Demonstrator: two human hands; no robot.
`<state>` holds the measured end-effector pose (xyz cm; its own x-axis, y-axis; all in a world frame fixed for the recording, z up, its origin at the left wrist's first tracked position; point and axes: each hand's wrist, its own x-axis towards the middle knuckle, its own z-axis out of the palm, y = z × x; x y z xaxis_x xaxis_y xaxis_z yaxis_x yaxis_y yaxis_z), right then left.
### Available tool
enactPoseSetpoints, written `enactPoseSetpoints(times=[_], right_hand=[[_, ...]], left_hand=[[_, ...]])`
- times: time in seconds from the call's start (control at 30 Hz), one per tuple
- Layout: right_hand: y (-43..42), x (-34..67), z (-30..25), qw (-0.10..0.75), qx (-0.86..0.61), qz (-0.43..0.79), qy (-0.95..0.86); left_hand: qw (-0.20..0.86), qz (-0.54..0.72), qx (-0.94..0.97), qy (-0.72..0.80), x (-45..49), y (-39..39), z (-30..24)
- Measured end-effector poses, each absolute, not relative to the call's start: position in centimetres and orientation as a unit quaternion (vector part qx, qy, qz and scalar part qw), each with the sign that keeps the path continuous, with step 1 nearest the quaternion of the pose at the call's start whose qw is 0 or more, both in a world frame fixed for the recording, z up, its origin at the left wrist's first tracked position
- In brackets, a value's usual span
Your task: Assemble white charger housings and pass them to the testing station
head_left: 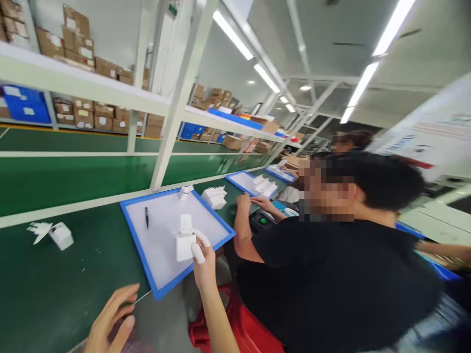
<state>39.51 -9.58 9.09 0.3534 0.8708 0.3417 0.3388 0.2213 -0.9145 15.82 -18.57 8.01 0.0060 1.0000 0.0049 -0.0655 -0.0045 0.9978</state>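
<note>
My right hand point(203, 262) is shut on a small white plug-like charger point(184, 240), held over a white mat with a blue border point(162, 289); the thumb and forefinger wear white finger cots. A black pen point(146, 216) lies on the mat's far left part, and another white piece point(186, 191) sits at its far corner. My left hand point(112, 318) hovers low at the table's near edge over the green belt point(55, 289), fingers loosely apart and holding nothing.
A white charger with torn white wrapping point(55, 234) lies on the belt at left. A co-worker in a black shirt point(331, 279) sits close on my right, hands near a heap of white parts point(214, 197). More blue-edged mats point(245, 181) follow along the line. Shelves of cardboard boxes point(91, 115) stand behind.
</note>
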Motion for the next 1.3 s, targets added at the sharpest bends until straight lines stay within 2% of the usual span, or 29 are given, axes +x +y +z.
enactPoseSetpoints(times=[0.07,0.13,0.2,0.33,0.43,0.57,0.73,0.9,1.03,1.2,1.3], right_hand=[[-11.6,35.1,8.9,0.600,-0.450,0.378,-0.543],[-12.9,31.3,9.0,0.579,-0.355,0.470,-0.564],[-13.4,28.5,9.4,0.549,-0.348,0.460,-0.605],[-14.1,26.3,9.9,0.548,-0.408,0.327,-0.653],[-16.0,26.3,10.2,0.578,-0.366,0.257,-0.682],[-17.9,26.2,11.1,0.535,-0.322,0.170,-0.762],[-16.8,25.8,13.0,0.516,-0.288,0.319,-0.740],[-15.5,25.8,14.6,0.542,-0.261,0.430,-0.673],[-14.6,25.8,15.1,0.521,-0.247,0.539,-0.614],[-13.7,25.5,14.8,0.524,-0.243,0.557,-0.596],[-14.0,25.7,14.5,0.558,-0.267,0.509,-0.599]], left_hand=[[0.588,0.541,0.461,0.385,16.9,-17.5,8.4],[0.643,0.557,0.432,0.299,17.3,-16.2,8.7],[0.640,0.586,0.407,0.285,16.9,-15.6,8.8],[0.570,0.581,0.404,0.417,15.2,-16.7,8.9],[0.480,0.560,0.443,0.509,14.0,-18.2,9.4],[0.410,0.543,0.493,0.542,13.0,-19.3,10.9],[0.419,0.530,0.539,0.503,12.5,-20.4,12.2],[0.497,0.486,0.544,0.470,11.8,-21.4,12.5],[0.527,0.465,0.555,0.445,11.4,-21.6,12.5],[0.563,0.469,0.550,0.401,11.3,-21.5,12.6],[0.578,0.473,0.537,0.393,11.3,-21.5,12.6]])
